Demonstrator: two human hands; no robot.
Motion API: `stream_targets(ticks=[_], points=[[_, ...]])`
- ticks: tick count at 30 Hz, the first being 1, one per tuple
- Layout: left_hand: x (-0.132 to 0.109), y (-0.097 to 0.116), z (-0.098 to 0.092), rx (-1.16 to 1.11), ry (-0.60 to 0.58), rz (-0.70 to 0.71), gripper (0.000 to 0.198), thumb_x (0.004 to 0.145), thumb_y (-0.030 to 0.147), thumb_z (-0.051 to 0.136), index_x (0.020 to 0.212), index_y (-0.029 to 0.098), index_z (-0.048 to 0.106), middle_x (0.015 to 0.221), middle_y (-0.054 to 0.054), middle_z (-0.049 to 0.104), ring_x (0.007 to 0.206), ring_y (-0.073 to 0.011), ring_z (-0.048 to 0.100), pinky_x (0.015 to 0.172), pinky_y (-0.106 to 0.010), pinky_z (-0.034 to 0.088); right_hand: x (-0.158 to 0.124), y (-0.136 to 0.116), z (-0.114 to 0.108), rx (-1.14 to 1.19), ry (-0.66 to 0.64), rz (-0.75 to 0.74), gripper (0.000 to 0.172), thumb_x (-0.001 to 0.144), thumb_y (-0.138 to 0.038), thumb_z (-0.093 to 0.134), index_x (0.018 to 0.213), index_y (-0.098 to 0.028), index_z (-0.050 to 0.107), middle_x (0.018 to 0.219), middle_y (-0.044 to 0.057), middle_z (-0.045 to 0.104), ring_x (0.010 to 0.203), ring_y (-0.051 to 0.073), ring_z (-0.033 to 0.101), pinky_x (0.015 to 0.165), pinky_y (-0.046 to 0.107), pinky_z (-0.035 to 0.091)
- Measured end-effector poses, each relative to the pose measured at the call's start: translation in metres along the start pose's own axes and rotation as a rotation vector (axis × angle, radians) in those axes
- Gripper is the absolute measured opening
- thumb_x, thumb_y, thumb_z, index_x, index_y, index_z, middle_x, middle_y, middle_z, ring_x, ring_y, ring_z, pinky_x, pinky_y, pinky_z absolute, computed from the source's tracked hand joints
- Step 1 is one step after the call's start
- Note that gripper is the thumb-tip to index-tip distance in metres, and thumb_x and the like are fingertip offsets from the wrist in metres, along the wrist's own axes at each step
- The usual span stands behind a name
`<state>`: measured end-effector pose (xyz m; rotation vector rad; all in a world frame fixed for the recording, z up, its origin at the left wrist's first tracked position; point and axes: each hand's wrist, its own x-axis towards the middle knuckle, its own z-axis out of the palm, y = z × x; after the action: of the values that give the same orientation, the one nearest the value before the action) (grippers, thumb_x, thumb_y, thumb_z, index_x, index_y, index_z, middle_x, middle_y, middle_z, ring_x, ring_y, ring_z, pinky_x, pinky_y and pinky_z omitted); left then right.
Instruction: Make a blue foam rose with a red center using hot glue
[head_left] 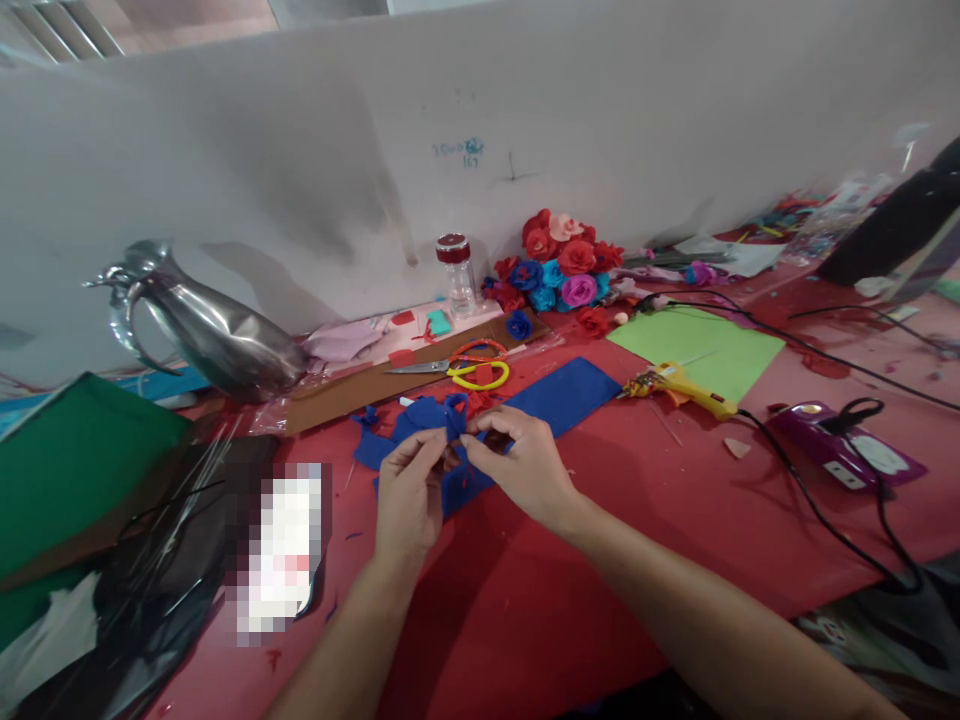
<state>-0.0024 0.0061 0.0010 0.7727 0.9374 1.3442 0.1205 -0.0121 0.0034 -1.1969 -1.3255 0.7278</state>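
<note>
My left hand [407,490] and my right hand [517,462] meet over a red table [570,590], both pinching a small piece of blue foam [453,418] between fingertips. Under and around them lie more blue foam scraps [373,452] and a larger blue foam sheet [562,393] stretching to the right. Just behind the hands lie yellow-handled scissors [471,370] on a brown strip [352,388].
A yellow glue gun [686,388] lies on a green sheet [701,347] at right, its black cord trailing off. Finished foam roses [564,265] and a clear jar [456,274] stand by the white wall. A steel jug [214,335], green sheets [71,455] and a purple device [844,450] flank the work.
</note>
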Motion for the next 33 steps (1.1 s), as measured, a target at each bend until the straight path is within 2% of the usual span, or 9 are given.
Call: stream_targets(ticks=[7,13,19,25,29,33], points=[[0.001,-0.001,-0.001,0.056,-0.018,-0.007,0.017,0.052,0.023,0.083,0.06,0.017,0.07,0.057,0.002,0.063,0.053,-0.0071,0.052,0.057,-0.021,0.042,0.0,-0.001,-0.002,-0.043,-0.009,-0.028,0.008,0.075,-0.017,0.06,0.072,-0.018,0.067,0.071,0.002,0.066,0.058,0.011,0.055,0.057,0.023,0.045],[0.001,0.0,0.0,0.027,-0.015,-0.057,0.022,0.048,0.024,0.086,0.061,0.017,0.07,0.058,0.002,0.064,0.054,-0.0073,0.054,0.058,-0.021,0.045,-0.001,0.0,-0.001,-0.138,0.031,-0.126,0.008,0.075,-0.014,0.061,0.072,-0.018,0.067,0.074,0.003,0.067,0.062,0.012,0.057,0.059,0.023,0.046],[-0.001,-0.001,0.002,0.016,-0.044,-0.055,0.02,0.054,0.023,0.083,0.067,0.017,0.069,0.064,0.003,0.063,0.058,-0.0075,0.055,0.058,-0.02,0.044,-0.006,0.003,0.002,-0.285,0.061,-0.226,0.011,0.08,-0.014,0.059,0.077,-0.019,0.069,0.077,0.004,0.067,0.065,0.013,0.059,0.061,0.023,0.048],[-0.003,-0.004,0.002,0.073,-0.049,0.027,0.02,0.059,0.026,0.081,0.072,0.018,0.067,0.065,0.004,0.062,0.06,-0.008,0.054,0.059,-0.02,0.044,-0.01,0.002,0.004,-0.452,0.071,-0.349,0.02,0.087,-0.017,0.051,0.082,-0.02,0.07,0.085,0.007,0.069,0.077,0.016,0.064,0.073,0.027,0.051],[-0.002,-0.008,-0.004,0.237,-0.056,0.114,0.018,0.068,0.03,0.076,0.076,0.017,0.067,0.066,0.002,0.062,0.061,-0.009,0.053,0.059,-0.021,0.043,-0.01,-0.001,0.003,-0.404,0.059,-0.328,0.018,0.085,-0.019,0.053,0.084,-0.019,0.07,0.085,0.007,0.068,0.075,0.016,0.063,0.071,0.027,0.051],[-0.001,-0.01,-0.007,0.285,-0.094,0.158,0.016,0.072,0.031,0.072,0.075,0.016,0.066,0.064,0.002,0.061,0.06,-0.0088,0.052,0.058,-0.02,0.042,-0.006,-0.004,0.0,-0.228,0.034,-0.182,0.014,0.083,-0.023,0.057,0.078,-0.019,0.069,0.078,0.004,0.068,0.064,0.013,0.059,0.061,0.024,0.048]])
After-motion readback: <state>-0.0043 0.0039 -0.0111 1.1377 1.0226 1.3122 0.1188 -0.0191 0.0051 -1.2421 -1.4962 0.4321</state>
